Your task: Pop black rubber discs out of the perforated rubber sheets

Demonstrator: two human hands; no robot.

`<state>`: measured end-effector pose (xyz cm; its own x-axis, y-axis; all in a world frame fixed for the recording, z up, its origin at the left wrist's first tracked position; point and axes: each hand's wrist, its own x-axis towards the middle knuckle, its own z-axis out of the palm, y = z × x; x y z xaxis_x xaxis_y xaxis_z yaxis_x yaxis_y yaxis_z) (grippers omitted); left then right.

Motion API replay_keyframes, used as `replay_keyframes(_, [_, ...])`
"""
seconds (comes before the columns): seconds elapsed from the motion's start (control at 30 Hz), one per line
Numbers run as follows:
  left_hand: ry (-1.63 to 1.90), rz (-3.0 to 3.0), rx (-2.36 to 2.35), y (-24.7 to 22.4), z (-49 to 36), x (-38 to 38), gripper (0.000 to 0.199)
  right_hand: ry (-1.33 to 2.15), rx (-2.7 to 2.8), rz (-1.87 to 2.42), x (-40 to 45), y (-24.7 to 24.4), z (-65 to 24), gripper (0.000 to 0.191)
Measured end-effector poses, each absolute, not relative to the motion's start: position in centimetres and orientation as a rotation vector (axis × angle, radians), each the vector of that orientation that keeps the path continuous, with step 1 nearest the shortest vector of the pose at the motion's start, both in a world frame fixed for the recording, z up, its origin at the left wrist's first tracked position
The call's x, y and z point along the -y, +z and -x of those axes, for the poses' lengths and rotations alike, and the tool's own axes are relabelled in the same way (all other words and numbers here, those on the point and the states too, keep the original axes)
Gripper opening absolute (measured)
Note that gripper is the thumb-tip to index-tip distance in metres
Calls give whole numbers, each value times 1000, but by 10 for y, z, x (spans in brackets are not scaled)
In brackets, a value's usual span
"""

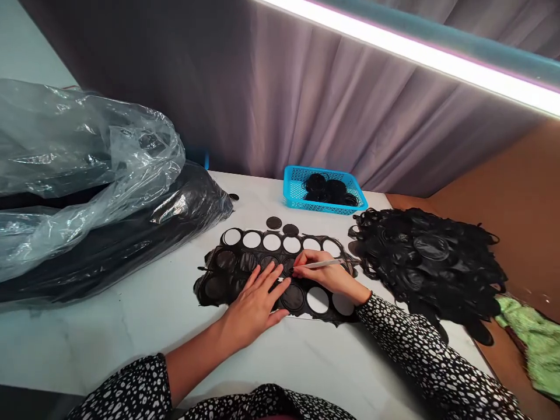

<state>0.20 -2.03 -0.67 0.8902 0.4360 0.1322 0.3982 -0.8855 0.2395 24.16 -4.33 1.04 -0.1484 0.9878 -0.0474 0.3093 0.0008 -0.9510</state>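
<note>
Slim tool, apparently pen-like, sits pinched in right hand.

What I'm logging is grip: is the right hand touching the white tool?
Touching: the head view shows the right hand gripping the white tool pen-style.

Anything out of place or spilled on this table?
Mildly odd: the untidy heap of thin, round black pieces seems to spill past the right edge of the white tabletop. One flat black disc lies alone near the tip of the shiny translucent plastic bag, away from the heap.
</note>
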Motion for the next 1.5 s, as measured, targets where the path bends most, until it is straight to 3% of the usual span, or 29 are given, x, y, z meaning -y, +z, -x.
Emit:
replay_keyframes(0.53, [225,-2843,-638,-1,-4,20,53,1100,1787,1434,36,16,-248,13])
replay_keyframes(0.67, [205,-2843,-648,0,-4,20,55,731,2035,1463,48,12,-228,6])
replay_keyframes(0.8, [213,-2849,-646,-3,-4,21,57,206,2415,1449,54,12,-221,13])
replay_keyframes(0.97, [261,-2851,-634,-7,-3,18,52,-125,1919,1818,32,25,-272,18])
replay_keyframes(1.1, [343,-2842,-591,2,5,26,53,108,1548,1803,38,38,-286,17])
replay_keyframes(1.33, [292,-2850,-520,3,25,62,52,948,1673,1526,96,27,-222,17])
replay_keyframes(1.5, [261,-2837,-519,0,28,65,56,1074,1675,1451,107,16,-211,18])
